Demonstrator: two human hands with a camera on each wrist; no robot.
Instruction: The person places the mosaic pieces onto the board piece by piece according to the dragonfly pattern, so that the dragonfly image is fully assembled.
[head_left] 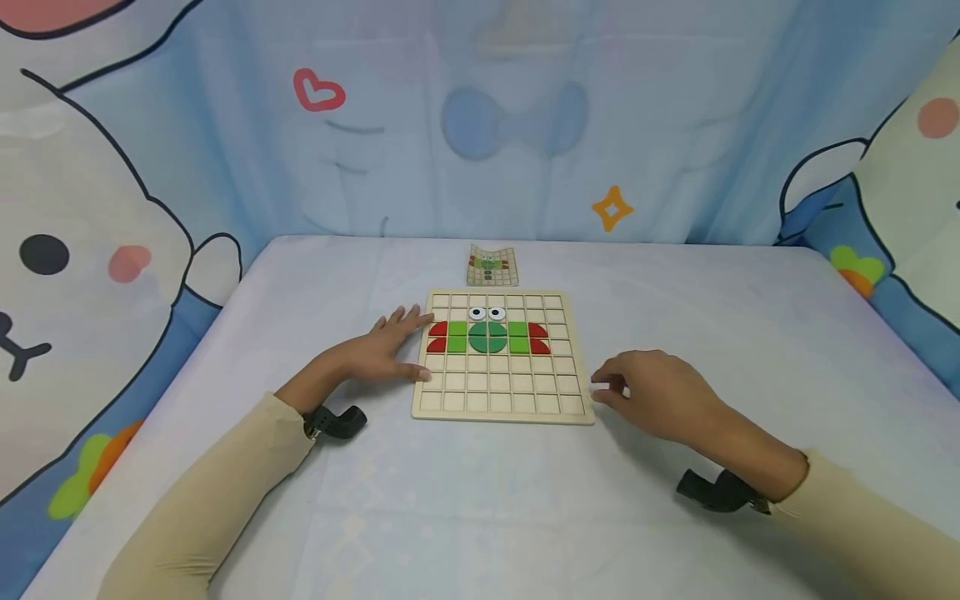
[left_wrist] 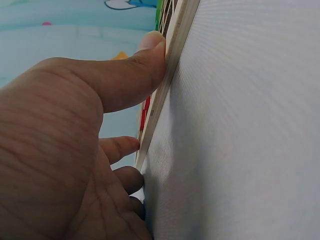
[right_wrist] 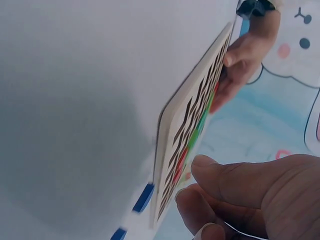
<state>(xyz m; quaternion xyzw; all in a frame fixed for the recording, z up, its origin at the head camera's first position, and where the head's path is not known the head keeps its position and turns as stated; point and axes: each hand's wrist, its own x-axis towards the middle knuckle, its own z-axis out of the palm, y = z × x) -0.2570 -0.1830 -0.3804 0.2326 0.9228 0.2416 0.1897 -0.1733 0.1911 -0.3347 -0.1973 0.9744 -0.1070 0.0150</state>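
A square wooden grid board (head_left: 504, 403) lies on the table. Red, light-green and dark-green pieces and two round eyes (head_left: 487, 313) form a pattern in its upper half. My left hand (head_left: 378, 350) rests at the board's left edge, fingers spread, thumb (left_wrist: 147, 67) and a finger touching the rim. Just off the right edge is my right hand (head_left: 663, 396), its fingers bent. In the right wrist view its thumb (right_wrist: 225, 180) and index finger stand slightly apart, with nothing seen between them. Two small blue shapes (right_wrist: 143, 197) show beyond the board's corner; their kind is unclear.
A small, slightly curled picture card (head_left: 492, 267) with a similar grid pattern lies behind the board. White cloth (head_left: 420, 517) covers the table. A blue cartoon curtain (head_left: 525, 125) hangs at the back, and dark bands sit on both wrists.
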